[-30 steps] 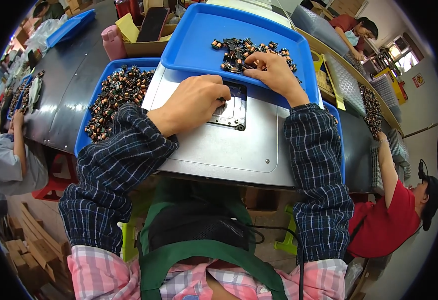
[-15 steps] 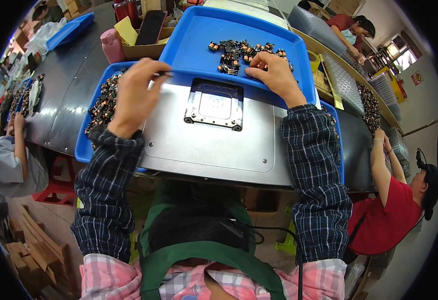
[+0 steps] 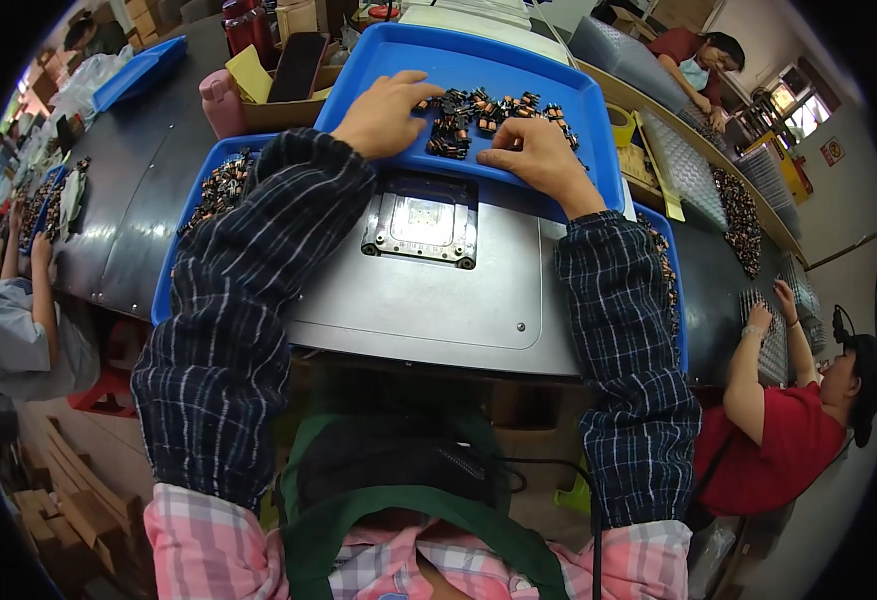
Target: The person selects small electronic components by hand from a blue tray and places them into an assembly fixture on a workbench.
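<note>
Small black components with copper-coloured windings (image 3: pixel 450 128) lie in a loose pile in the upper blue tray (image 3: pixel 378 62). My left hand (image 3: pixel 386 116) reaches over this tray's left side, thumb and fingers apart at the pile's left end. At the tray's front edge is my right hand (image 3: pixel 538 160), its fingers curled and thumb against the index finger. Whatever that pinch may hold is too small or hidden to make out. Just below the tray, a metal fixture plate (image 3: pixel 420 222) sits in a recess of the silver work surface (image 3: pixel 408 310).
A lower blue tray of components (image 3: pixel 163 290) stands at left, partly behind my left sleeve; another blue tray (image 3: pixel 680 330) is at right. A pink bottle (image 3: pixel 222 103) and a cardboard box holding a dark phone-like slab (image 3: pixel 298 68) stand behind. Co-workers sit on both sides.
My left hand has moved right and away from me, from above the left tray to the upper tray's pile; the small dark piece at its fingertips no longer shows. My right hand has shifted slightly nearer.
</note>
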Available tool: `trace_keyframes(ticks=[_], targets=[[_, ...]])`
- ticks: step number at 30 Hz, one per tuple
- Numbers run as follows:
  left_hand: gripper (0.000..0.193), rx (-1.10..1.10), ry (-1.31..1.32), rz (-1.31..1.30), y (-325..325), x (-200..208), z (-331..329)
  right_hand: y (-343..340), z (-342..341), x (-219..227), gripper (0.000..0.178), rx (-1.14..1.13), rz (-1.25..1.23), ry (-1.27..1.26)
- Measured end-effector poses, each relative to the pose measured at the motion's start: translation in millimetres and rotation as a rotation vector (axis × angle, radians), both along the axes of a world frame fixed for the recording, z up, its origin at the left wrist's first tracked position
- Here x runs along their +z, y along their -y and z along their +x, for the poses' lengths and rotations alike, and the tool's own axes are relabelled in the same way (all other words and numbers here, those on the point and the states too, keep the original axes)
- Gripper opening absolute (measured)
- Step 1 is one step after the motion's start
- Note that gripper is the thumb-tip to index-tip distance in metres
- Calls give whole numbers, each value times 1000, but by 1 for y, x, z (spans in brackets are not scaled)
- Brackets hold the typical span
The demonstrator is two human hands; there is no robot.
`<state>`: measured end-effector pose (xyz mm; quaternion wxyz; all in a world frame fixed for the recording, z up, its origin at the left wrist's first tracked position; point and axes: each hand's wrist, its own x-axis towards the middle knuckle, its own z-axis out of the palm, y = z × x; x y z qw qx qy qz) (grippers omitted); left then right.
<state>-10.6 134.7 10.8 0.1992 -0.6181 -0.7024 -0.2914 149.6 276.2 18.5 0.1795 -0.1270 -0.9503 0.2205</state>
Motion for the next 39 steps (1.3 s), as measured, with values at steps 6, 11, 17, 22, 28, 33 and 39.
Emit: trace_keyframes(ticks=[6, 11, 17, 22, 28, 33, 39], targets=[[38, 134, 178, -261, -2, 5, 2, -3, 13, 5, 18, -82, -642, -193], [29, 82, 293, -7, 7, 1, 5, 7, 20, 10, 20, 28, -1186, -513], [26, -178, 997, 271, 32, 14, 11, 40, 17, 10, 20, 182, -1296, -427], [26, -232, 1062, 267, 54, 12, 28, 62, 22, 12, 20, 230, -972, -88], [24, -266, 1097, 204, 68, 3, 36, 79, 13, -2, 17, 287, -188, -219], [23, -239, 1093, 138, 70, 2, 39, 78, 11, -3, 15, 324, -181, -146], [20, -199, 1024, 73, 68, 2, 43, 78, 9, -2, 14, 353, -84, -152]])
